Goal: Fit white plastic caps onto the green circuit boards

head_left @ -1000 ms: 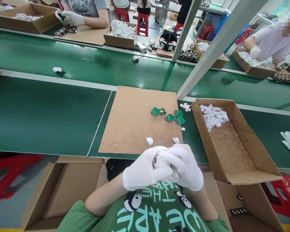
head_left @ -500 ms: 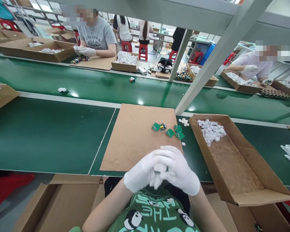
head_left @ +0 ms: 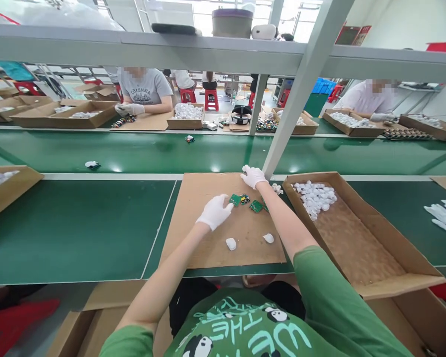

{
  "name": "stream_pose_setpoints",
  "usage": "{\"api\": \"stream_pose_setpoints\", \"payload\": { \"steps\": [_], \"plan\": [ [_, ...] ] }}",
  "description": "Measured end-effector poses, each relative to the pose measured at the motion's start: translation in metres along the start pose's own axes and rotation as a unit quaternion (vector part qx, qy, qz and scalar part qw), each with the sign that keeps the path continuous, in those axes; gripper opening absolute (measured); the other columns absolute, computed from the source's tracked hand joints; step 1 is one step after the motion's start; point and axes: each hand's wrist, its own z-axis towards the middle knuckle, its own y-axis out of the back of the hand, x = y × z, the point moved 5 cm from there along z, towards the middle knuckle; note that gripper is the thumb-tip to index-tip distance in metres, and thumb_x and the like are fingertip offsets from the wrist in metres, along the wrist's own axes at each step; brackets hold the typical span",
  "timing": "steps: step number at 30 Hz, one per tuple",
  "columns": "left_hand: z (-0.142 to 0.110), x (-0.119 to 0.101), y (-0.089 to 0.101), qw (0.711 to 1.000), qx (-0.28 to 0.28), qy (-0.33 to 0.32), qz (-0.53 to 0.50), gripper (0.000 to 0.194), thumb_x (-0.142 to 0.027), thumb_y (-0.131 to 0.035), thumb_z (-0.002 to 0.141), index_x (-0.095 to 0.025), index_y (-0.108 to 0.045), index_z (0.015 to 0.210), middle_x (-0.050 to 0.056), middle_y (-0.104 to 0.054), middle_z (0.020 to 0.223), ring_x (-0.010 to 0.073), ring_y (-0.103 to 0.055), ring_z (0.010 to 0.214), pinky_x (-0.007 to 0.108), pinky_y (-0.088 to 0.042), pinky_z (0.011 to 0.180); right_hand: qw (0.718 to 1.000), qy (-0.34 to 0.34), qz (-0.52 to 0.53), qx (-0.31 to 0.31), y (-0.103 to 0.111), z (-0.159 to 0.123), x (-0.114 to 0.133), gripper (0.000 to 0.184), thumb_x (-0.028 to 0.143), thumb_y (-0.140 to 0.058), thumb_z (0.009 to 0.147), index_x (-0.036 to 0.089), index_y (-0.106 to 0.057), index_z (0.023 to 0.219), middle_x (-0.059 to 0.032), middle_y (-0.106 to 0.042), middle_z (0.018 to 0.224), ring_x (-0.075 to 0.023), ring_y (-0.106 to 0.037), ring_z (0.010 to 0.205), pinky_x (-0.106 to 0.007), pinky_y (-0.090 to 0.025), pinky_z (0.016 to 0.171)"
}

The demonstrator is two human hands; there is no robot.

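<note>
My left hand (head_left: 215, 212), in a white glove, is over the cardboard sheet (head_left: 196, 223) with its fingers apart. Its fingertips are beside a green circuit board (head_left: 235, 200); whether they touch it I cannot tell. My right hand (head_left: 254, 177), also gloved, reaches to the sheet's far edge, fingers spread and bent. A small component board (head_left: 245, 199) and another green board (head_left: 256, 206) lie between my arms. More board shows partly behind my right forearm. Two white plastic pieces (head_left: 231, 243) rest apart near the front of the sheet.
An open cardboard box (head_left: 367, 248) with white pieces (head_left: 315, 197) stands at right, small white bits (head_left: 277, 188) beside it. A slanted grey post (head_left: 293, 99) rises beyond my right hand. The green belt (head_left: 144, 153) carries two small assemblies. A spare glove (head_left: 444, 217) lies far right.
My hands were together near my body around white pieces. They have parted and reached forward over the sheet, and two white pieces now lie near its front. The view has tilted up.
</note>
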Motion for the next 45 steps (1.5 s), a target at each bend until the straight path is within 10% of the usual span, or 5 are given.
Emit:
{"api": "stream_pose_setpoints", "payload": {
  "steps": [13, 22, 27, 31, 45],
  "plan": [
    [0.037, -0.025, -0.027, 0.994, -0.020, -0.028, 0.106, 0.030, -0.027, -0.066, 0.089, -0.014, -0.063, 0.115, 0.012, -0.063, 0.124, 0.0295, -0.057, 0.119, 0.055, -0.044, 0.103, 0.992, -0.020, 0.076, -0.096, -0.038, -0.247, -0.062, 0.019, 0.024, -0.067, 0.081, 0.017, -0.072, 0.097, -0.0172, -0.067, 0.120, -0.0357, -0.057, 0.115, -0.053, -0.043, 0.101],
    [-0.061, -0.044, -0.005, 0.984, -0.004, -0.061, -0.169, 0.040, -0.034, -0.052, 0.094, -0.019, -0.055, 0.130, 0.011, -0.070, 0.120, 0.0217, -0.068, 0.105, 0.035, -0.056, 0.088, 0.923, 0.002, 0.373, -0.090, -0.020, -0.260, -0.043, 0.036, 0.023, -0.063, 0.083, 0.019, -0.065, 0.119, -0.0066, -0.073, 0.100, -0.0133, -0.069, 0.079, -0.029, -0.061, 0.077],
    [-0.118, -0.045, -0.029, 0.792, 0.146, 0.023, -0.592, 0.041, -0.037, -0.074, 0.082, -0.020, -0.066, 0.119, 0.011, -0.071, 0.113, 0.0194, -0.069, 0.091, 0.027, -0.056, 0.076, 0.854, -0.001, 0.519, -0.025, 0.008, -0.264, -0.021, 0.032, 0.011, -0.072, 0.070, 0.020, -0.075, 0.101, 0.0012, -0.067, 0.070, -0.0106, -0.061, 0.063, -0.024, -0.056, 0.062],
    [-0.138, -0.052, -0.033, 0.739, 0.200, 0.020, -0.643, 0.036, -0.033, -0.074, 0.083, -0.022, -0.070, 0.117, 0.010, -0.072, 0.111, 0.0190, -0.069, 0.091, 0.024, -0.056, 0.074, 0.865, 0.056, 0.494, -0.060, 0.027, -0.267, -0.010, 0.019, 0.008, -0.077, 0.065, 0.021, -0.075, 0.078, 0.0018, -0.067, 0.064, -0.0098, -0.058, 0.055, -0.022, -0.049, 0.052],
    [-0.149, -0.052, -0.028, 0.798, 0.129, -0.060, -0.586, 0.049, -0.025, -0.078, 0.079, -0.032, -0.066, 0.126, 0.008, -0.067, 0.130, 0.0225, -0.064, 0.111, 0.026, -0.058, 0.083, 0.886, 0.155, 0.428, -0.092, 0.057, -0.276, 0.019, 0.021, 0.034, -0.077, 0.080, 0.023, -0.074, 0.098, -0.0069, -0.072, 0.103, -0.0141, -0.069, 0.075, -0.025, -0.060, 0.067]
  ]
}}
